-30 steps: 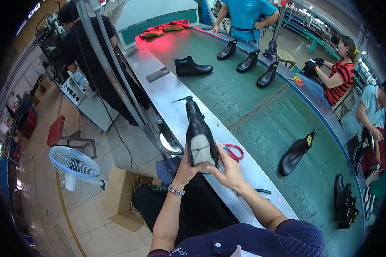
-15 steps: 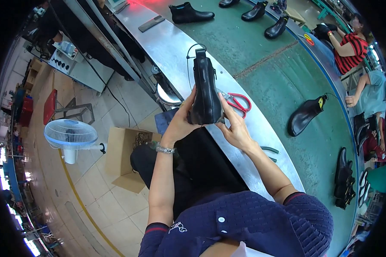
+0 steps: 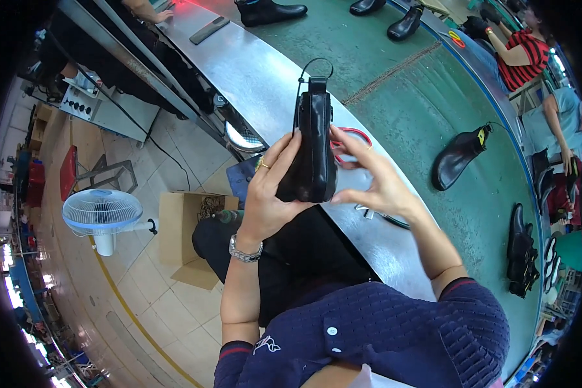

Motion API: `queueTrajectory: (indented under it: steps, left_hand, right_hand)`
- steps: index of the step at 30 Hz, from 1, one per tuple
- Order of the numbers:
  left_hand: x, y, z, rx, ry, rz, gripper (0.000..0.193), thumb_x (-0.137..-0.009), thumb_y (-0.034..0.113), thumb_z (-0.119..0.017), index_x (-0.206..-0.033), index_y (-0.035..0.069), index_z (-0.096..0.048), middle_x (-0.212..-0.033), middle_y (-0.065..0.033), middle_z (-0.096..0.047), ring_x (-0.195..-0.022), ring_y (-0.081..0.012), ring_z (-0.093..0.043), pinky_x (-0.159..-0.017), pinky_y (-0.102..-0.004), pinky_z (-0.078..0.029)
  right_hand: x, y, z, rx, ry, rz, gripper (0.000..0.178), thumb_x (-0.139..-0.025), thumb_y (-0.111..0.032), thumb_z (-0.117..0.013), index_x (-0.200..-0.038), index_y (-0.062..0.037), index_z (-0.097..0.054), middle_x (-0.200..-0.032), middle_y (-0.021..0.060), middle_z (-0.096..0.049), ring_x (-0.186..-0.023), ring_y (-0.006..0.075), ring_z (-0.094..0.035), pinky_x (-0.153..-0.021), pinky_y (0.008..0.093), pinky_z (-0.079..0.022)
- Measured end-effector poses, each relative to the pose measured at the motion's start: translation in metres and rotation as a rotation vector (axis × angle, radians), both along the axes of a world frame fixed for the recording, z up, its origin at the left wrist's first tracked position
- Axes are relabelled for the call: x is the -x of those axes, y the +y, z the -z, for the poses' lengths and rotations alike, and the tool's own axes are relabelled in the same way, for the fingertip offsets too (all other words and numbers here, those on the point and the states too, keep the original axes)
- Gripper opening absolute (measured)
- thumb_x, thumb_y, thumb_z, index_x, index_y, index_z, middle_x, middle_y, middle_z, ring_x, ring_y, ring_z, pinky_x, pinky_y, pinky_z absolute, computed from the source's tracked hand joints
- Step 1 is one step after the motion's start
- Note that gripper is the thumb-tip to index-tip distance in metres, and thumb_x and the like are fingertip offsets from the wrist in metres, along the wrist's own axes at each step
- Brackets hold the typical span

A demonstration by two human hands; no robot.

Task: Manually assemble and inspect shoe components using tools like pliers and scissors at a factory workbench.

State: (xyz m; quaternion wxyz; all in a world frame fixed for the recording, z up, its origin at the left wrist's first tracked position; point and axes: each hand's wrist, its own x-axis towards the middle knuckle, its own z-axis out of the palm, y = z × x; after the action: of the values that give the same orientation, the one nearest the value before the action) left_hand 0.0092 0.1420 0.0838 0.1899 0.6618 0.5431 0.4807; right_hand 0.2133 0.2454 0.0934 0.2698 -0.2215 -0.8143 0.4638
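A black leather ankle boot stands upright above the bench edge, heel side toward me, with a thin black cord loop at its top. My left hand grips its left side and lower part. Beside the boot's right side is my right hand, thumb and fingers spread apart; its fingertips are at the boot's edge, and whether they press on it I cannot tell. Partly hidden behind that hand are red-handled scissors on the metal bench. Another metal tool lies below the hand, mostly covered.
On the green conveyor belt lie several black boots, including one boot at right. A dark flat bar rests on the bench. To the left are a fan and a cardboard box. Co-workers sit across the belt.
The boot has turned slightly and come a little nearer. My right hand has loosened from its lower side and spread its fingers. Boots on the belt have shifted in view.
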Motion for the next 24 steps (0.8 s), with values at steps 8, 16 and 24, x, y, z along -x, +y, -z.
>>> queueTrajectory:
  steps: [8, 16, 24]
  left_hand:
    - [0.027, 0.010, -0.011, 0.121, -0.094, 0.152, 0.088, -0.062, 0.014, -0.086, -0.140, 0.005, -0.047, -0.145, -0.0164, -0.045, -0.130, -0.0307, -0.048, -0.105, -0.0377, -0.040]
    - [0.003, 0.023, 0.003, -0.121, -0.089, -0.128, 0.049, -0.092, 0.031, -0.062, -0.129, 0.001, -0.051, -0.129, -0.0191, -0.052, -0.116, -0.0343, -0.052, -0.100, -0.0406, -0.039]
    - [-0.027, 0.036, 0.022, -0.334, -0.025, -0.337, 0.038, -0.096, 0.029, -0.050, -0.118, -0.003, -0.053, -0.114, -0.0208, -0.059, -0.102, -0.0324, -0.058, -0.092, -0.0412, -0.045]
  right_hand:
    - [0.028, 0.046, -0.066, -0.500, -0.357, -0.022, 0.063, -0.067, -0.040, -0.081, -0.126, -0.0311, -0.063, -0.088, 0.0082, -0.047, -0.083, 0.0242, -0.051, -0.070, 0.0362, -0.045]
    - [0.038, 0.041, -0.072, -1.030, -0.211, 0.192, 0.042, -0.068, -0.046, -0.076, -0.098, -0.0180, -0.068, -0.093, 0.0061, -0.042, -0.101, 0.0279, -0.047, -0.089, 0.0431, -0.040]
    - [0.040, 0.049, -0.045, -0.834, -0.114, -0.070, 0.030, -0.077, -0.036, -0.072, -0.100, -0.0185, -0.067, -0.097, 0.0016, -0.056, -0.102, 0.0225, -0.054, -0.097, 0.0452, -0.037]
